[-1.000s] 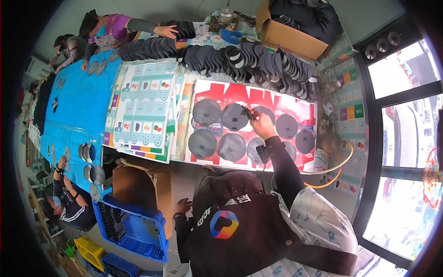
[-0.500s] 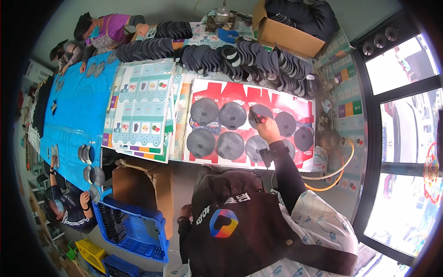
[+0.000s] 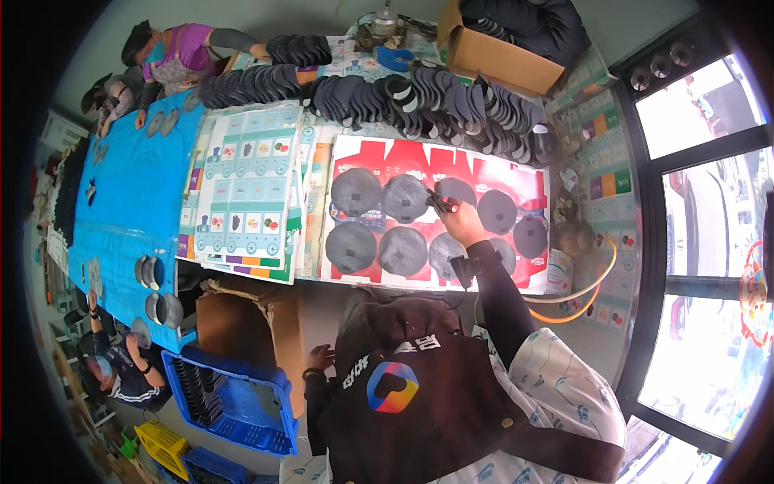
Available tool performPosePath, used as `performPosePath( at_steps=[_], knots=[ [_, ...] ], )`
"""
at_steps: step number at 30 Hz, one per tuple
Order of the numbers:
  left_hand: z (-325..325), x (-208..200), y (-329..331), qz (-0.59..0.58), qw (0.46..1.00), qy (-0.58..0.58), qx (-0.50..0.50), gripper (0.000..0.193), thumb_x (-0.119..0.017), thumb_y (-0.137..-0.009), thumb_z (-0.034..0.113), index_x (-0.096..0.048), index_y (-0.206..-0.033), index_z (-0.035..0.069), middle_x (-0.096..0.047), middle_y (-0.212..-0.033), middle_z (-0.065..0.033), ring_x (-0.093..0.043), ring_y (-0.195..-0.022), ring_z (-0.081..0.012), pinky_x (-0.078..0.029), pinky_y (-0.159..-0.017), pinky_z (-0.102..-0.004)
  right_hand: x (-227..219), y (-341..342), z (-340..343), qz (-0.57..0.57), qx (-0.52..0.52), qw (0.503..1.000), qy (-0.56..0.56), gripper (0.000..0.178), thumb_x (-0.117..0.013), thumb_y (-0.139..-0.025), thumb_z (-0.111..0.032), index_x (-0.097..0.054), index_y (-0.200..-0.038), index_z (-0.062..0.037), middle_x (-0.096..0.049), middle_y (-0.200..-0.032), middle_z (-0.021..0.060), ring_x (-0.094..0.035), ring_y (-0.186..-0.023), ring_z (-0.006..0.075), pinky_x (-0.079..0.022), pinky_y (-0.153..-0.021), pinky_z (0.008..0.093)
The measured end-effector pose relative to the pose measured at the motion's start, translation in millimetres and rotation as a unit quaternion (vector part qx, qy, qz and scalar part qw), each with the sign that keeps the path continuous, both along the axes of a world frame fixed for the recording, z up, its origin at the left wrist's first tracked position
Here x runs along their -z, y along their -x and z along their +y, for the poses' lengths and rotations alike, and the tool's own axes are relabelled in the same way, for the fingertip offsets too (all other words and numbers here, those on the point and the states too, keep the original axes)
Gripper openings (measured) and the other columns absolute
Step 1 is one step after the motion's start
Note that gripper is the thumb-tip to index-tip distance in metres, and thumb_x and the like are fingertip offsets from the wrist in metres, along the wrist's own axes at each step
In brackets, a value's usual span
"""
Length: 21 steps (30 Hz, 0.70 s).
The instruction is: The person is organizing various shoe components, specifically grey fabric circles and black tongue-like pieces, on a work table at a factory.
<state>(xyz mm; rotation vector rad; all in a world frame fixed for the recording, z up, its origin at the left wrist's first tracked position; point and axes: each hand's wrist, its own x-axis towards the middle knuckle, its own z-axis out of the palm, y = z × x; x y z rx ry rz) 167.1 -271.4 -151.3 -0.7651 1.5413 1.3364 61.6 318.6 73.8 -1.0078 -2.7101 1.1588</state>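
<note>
**Right hand (image 3: 463, 224) with tool (image 3: 440, 203) above grey discs**

Head view. The right hand is closed around the tool, a slim dark implement with a red part; the fingers wrap its body. The tool's front end points toward the gap between the second disc (image 3: 401, 192) and the third disc (image 3: 458, 188) of the far row, counted from the left. Contact between the tool and a disc cannot be determined. The left hand (image 3: 322, 357) is low beside the apron (image 3: 451, 427), below the table edge. It is small and dark in the view; whether its fingers are spread or pressed together cannot be told.

The discs are flat, round and matte grey, with a mottled surface. Several carry a small dark square mark. They lie in two rows on a smooth sheet (image 3: 387, 151) printed red and white. The third disc of the far row lies partly under the right hand; the first and second lie to its left, and the fourth disc (image 3: 495, 214) lies just to its right.

Beyond the sheet, dark curved pads (image 3: 347, 102) stand in an overlapping row. To the left lie glossy printed cards (image 3: 249, 192). To the right, a pale hose (image 3: 610, 262) bends in a loop.
</note>
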Motion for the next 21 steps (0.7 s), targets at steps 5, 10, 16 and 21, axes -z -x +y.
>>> performPosePath(
  at_steps=[5, 10, 16, 21],
  knots=[
    [-16.2, 18.2, -1.2, 0.133, 0.975, -0.027, 0.176, 0.033, -0.054, -0.100, 0.024, -0.061, -0.123, 0.001, -0.073, -0.098, -0.0170, -0.069, -0.077, -0.0259, -0.054, -0.061, -0.0369, 1.1, -4.2, 10.5, -0.065, -0.138, 0.988, 0.006, 0.028, -0.059, -0.083, -0.017, -0.072, -0.106, -0.0062, -0.068, -0.094, 0.0295, -0.065, -0.095, 0.0482, -0.053, -0.083, 0.0513],
    [-3.9, 22.6, 16.0, 0.051, 0.983, -0.050, 0.168, 0.034, -0.054, -0.099, 0.023, -0.059, -0.125, 0.002, -0.072, -0.105, -0.0181, -0.071, -0.083, -0.0288, -0.055, -0.064, -0.0383, -3.1, -20.6, 12.9, 0.002, 0.025, 0.997, -0.076, 0.028, -0.059, -0.081, -0.017, -0.073, -0.102, -0.0042, -0.068, -0.090, 0.0282, -0.066, -0.091, 0.0471, -0.055, -0.080, 0.0512],
    [-13.6, 41.0, 35.6, 0.040, 0.974, -0.057, 0.214, 0.034, -0.059, -0.097, 0.022, -0.059, -0.126, 0.004, -0.074, -0.105, -0.0157, -0.073, -0.087, -0.0285, -0.055, -0.067, -0.0354, -50.6, -41.7, 23.5, -0.061, 0.011, 0.991, 0.116, 0.021, -0.068, -0.073, -0.011, -0.070, -0.089, 0.0029, -0.068, -0.071, 0.0161, -0.069, -0.062, 0.0231, -0.055, -0.056, 0.0369],
    [27.6, 21.8, 68.1, -0.018, 0.998, 0.003, 0.065, 0.034, -0.061, -0.098, 0.026, -0.060, -0.123, 0.003, -0.073, -0.098, -0.0185, -0.073, -0.081, -0.0310, -0.052, -0.055, -0.0359, -18.3, -64.4, 63.5, 0.028, 0.165, 0.985, 0.054, 0.023, -0.064, -0.080, -0.014, -0.070, -0.097, -0.0007, -0.067, -0.073, 0.0188, -0.068, -0.070, 0.0317, -0.053, -0.066, 0.0415]
  ],
)
